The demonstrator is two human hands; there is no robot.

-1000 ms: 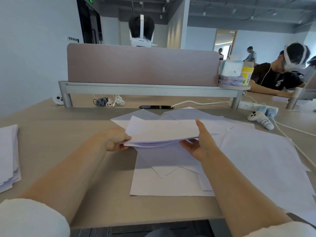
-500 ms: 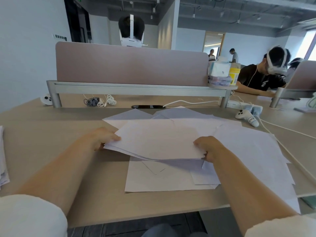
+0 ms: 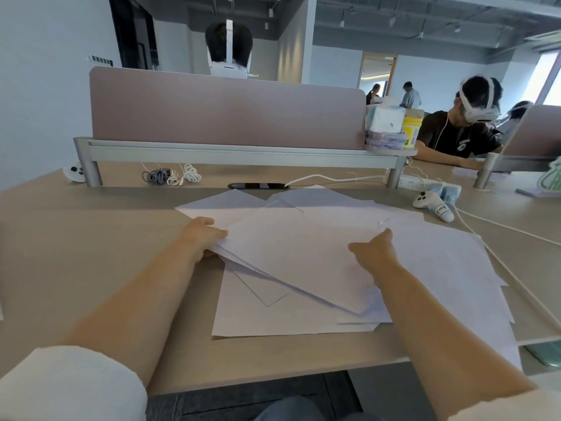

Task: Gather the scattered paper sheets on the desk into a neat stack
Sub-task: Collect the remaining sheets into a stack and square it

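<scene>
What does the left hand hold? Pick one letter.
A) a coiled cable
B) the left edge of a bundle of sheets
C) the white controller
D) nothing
B: the left hand grips the bundle of sheets by its left edge, fingers curled round it.

Bare worktop [image 3: 76, 238] at left of frame, open to passage; divider [image 3: 227, 110] bars the upper centre; cable [image 3: 516, 280] and controller [image 3: 434, 206] crowd the right.

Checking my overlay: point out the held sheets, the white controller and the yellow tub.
held sheets [image 3: 297, 256]: head view, top sheet's middle.
white controller [image 3: 437, 208]: head view, handle.
yellow tub [image 3: 412, 132]: head view, front.
</scene>
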